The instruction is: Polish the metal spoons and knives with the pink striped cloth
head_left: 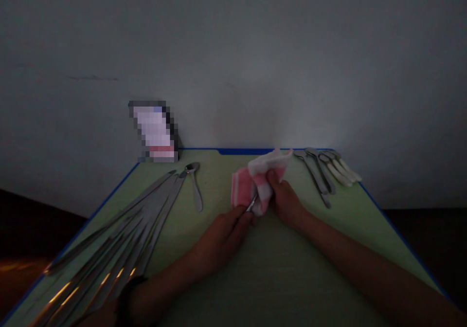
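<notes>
Over the middle of the table, my left hand (228,232) is closed on the shiny handle of a piece of metal cutlery (251,203). The cutlery's far end is hidden in a pink and white striped cloth (260,176), so its kind cannot be made out. My right hand (286,201) grips that cloth around the cutlery, thumb on top. Left of my hands lies a small metal spoon (196,186), beside several long table knives (146,215) fanned towards the near left. Off to the right are metal spoons (321,171) and several white-handled pieces of cutlery (339,171).
A pale green table (292,268) with a blue edge stands against a grey wall (233,64). At its back left corner a phone with a blurred, lit screen (155,130) leans on the wall. The room is dim.
</notes>
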Motion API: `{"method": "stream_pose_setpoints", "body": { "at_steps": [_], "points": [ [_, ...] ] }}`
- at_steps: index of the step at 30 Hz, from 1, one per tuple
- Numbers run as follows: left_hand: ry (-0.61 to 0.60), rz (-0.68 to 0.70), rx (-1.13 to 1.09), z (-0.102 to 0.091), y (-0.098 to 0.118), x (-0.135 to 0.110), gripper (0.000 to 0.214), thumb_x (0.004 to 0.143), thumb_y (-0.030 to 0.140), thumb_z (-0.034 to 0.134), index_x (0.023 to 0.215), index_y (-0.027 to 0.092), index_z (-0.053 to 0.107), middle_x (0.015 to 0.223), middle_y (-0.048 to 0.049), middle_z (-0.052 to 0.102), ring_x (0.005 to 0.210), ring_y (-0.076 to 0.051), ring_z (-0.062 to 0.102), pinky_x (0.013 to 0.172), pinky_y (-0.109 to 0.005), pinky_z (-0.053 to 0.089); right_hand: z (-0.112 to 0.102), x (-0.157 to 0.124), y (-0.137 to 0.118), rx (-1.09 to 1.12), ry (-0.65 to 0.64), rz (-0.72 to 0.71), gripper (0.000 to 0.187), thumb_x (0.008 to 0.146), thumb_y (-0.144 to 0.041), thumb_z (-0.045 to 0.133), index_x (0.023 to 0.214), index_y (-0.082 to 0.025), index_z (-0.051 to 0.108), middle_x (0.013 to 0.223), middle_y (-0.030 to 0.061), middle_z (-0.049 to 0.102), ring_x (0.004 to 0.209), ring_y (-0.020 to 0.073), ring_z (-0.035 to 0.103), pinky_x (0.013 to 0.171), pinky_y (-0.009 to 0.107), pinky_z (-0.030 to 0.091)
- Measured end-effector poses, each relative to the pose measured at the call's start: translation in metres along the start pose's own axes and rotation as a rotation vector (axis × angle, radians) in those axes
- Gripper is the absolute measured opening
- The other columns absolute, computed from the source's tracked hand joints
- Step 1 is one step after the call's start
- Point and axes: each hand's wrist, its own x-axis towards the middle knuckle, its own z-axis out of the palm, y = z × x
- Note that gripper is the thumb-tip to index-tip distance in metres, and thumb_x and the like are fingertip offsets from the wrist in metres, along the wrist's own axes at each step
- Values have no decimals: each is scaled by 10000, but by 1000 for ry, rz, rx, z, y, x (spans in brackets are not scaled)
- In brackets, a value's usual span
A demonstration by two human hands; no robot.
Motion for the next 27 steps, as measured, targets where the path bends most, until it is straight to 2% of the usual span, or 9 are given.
{"method": "stream_pose_setpoints", "body": {
  "at_steps": [3, 6, 8, 12, 16, 19, 23, 27],
  "points": [
    [-4, -43, -136, 0, -2, 1, 316, 909, 407, 280, 851, 184, 496, 536, 56, 392, 458, -92, 396, 417, -189, 330, 1, 4, -3, 208, -155, 59, 392, 763, -544, 488, 725, -167, 590, 527, -4, 538, 493, 121, 476, 505, 256, 388],
    [23, -83, -299, 1, -6, 2, 297, 907, 423, 293, 885, 182, 465, 525, 82, 332, 396, -67, 323, 357, -163, 288, 0, 7, -9, 414, -331, 136, 279, 800, -414, 481, 922, -183, 579, 713, 22, 623, 640, 156, 558, 621, 295, 446],
    [49, -97, -398, 2, -8, 2, 277, 899, 427, 321, 892, 185, 455, 520, 93, 312, 372, -56, 285, 337, -151, 276, -2, 7, -13, 510, -377, 196, 269, 819, -363, 433, 978, -186, 560, 796, 35, 638, 702, 168, 574, 673, 322, 457],
    [51, -110, -418, 3, -10, 2, 285, 899, 437, 312, 906, 192, 458, 516, 98, 313, 369, -56, 281, 335, -146, 280, -6, 7, -19, 632, -370, 231, 288, 838, -342, 357, 985, -184, 549, 879, 51, 640, 767, 181, 580, 717, 353, 463],
    [-17, -124, -292, 1, -8, 1, 300, 902, 435, 304, 933, 188, 472, 529, 87, 327, 398, -66, 317, 354, -157, 261, -5, 8, -18, 665, -281, 214, 223, 795, -245, 379, 902, -181, 564, 884, 50, 641, 808, 191, 580, 744, 356, 466],
    [-60, -74, -172, -1, -5, -1, 262, 890, 407, 358, 929, 185, 491, 574, 66, 383, 475, -80, 373, 414, -170, 302, -3, 10, -15, 677, -221, 192, 207, 758, -201, 400, 864, -183, 577, 851, 34, 645, 820, 186, 579, 789, 349, 460],
    [-82, -2, -72, -6, -1, -4, 218, 857, 360, 443, 999, 206, 506, 673, 40, 461, 586, -107, 426, 510, -197, 357, -1, 11, -18, 630, -204, 104, 176, 757, -312, 450, 822, -208, 577, 882, 18, 640, 868, 189, 566, 836, 351, 442],
    [-164, -41, -194, -7, -2, -5, 287, 888, 325, 376, 1138, 202, 443, 596, 62, 388, 522, -98, 383, 468, -189, 321, 2, 8, -28, 659, -232, 80, 294, 765, -471, 454, 856, -224, 586, 931, 15, 631, 926, 200, 543, 829, 357, 443]
  ]
}}
